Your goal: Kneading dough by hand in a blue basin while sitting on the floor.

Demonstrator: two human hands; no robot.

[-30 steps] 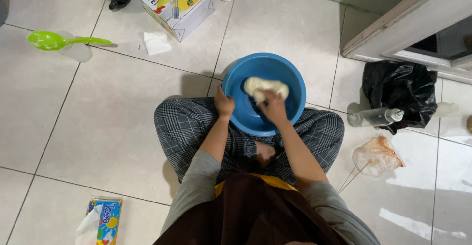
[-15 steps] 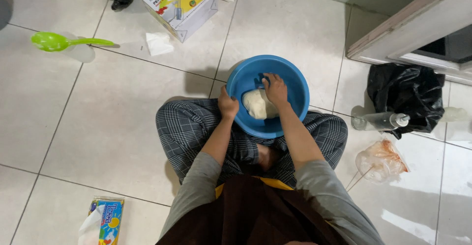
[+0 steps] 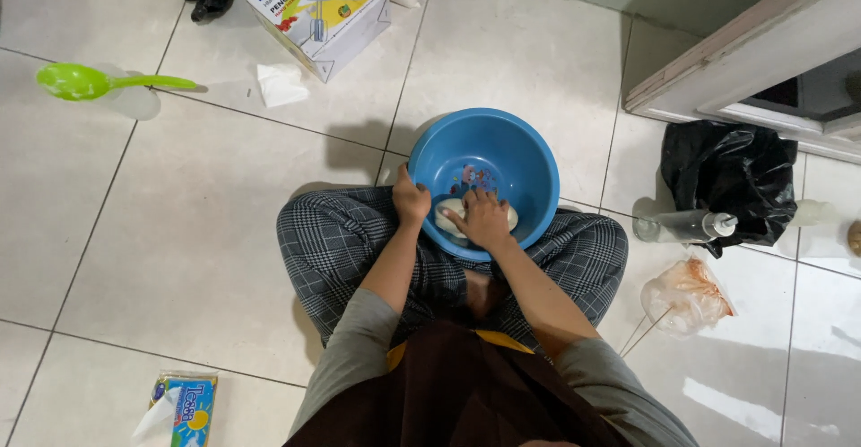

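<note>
From the head camera, the person sits cross-legged on a tiled floor (image 3: 179,259) with a blue bowl (image 3: 520,156) resting against the checked trousers (image 3: 341,241). The right hand (image 3: 484,218) lies flat on a pale lump of dough (image 3: 451,216) at the near side of the bowl, fingers spread over it and pressing down rather than closed around it. Half a second ago the dough sat nearer the middle of the bowl and looked rounder; now it is lower, toward the body, and mostly covered by the hand. The left hand (image 3: 411,200) grips the bowl's near-left rim, as it did before, though how tightly the fingers curl is hard to make out.

Around them lie a green spoon (image 3: 81,81), a mixer box (image 3: 318,12), a white tissue (image 3: 280,84), a black bag (image 3: 731,178), a clear bottle (image 3: 686,225), a crumpled plastic bag (image 3: 686,295) and a tissue pack (image 3: 184,407).
</note>
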